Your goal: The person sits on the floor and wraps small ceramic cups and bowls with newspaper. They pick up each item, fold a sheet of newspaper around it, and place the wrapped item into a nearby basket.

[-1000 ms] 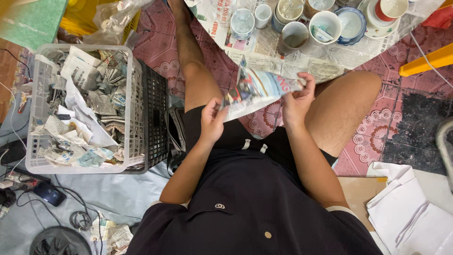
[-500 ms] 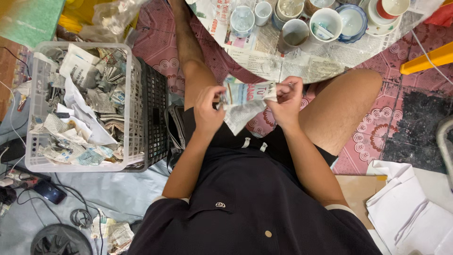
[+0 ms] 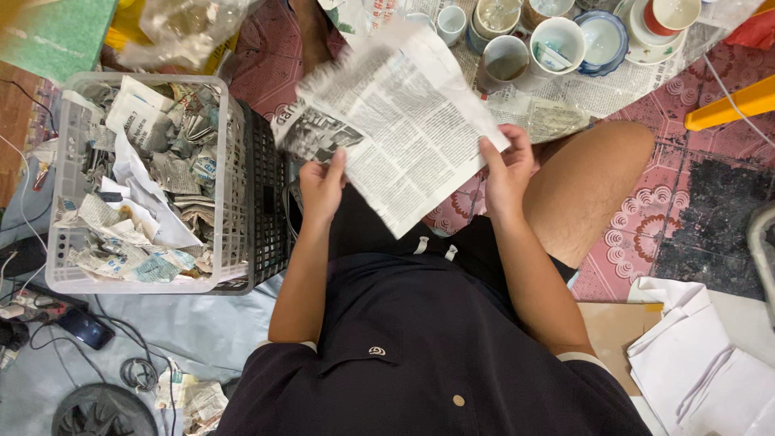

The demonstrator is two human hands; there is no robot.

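I sit on the floor and hold a sheet of newspaper [image 3: 395, 121] spread open above my lap. My left hand [image 3: 321, 187] grips its lower left edge near a dark photo. My right hand [image 3: 507, 168] pinches its right edge. The sheet is tilted and covers part of the cups behind it. My bare legs stretch out under the paper, one knee bent to the right.
A white plastic basket [image 3: 64, 242] of crumpled newspaper stands on the left, with a black crate [image 3: 266, 202] against it. Several ceramic cups [image 3: 557, 40] and a bowl sit on newspaper ahead. White paper sheets [image 3: 694, 355] lie at the lower right; cables and a fan at the lower left.
The paper was folded small between both hands; now it is unfolded into a wide flat sheet and my hands have moved apart.
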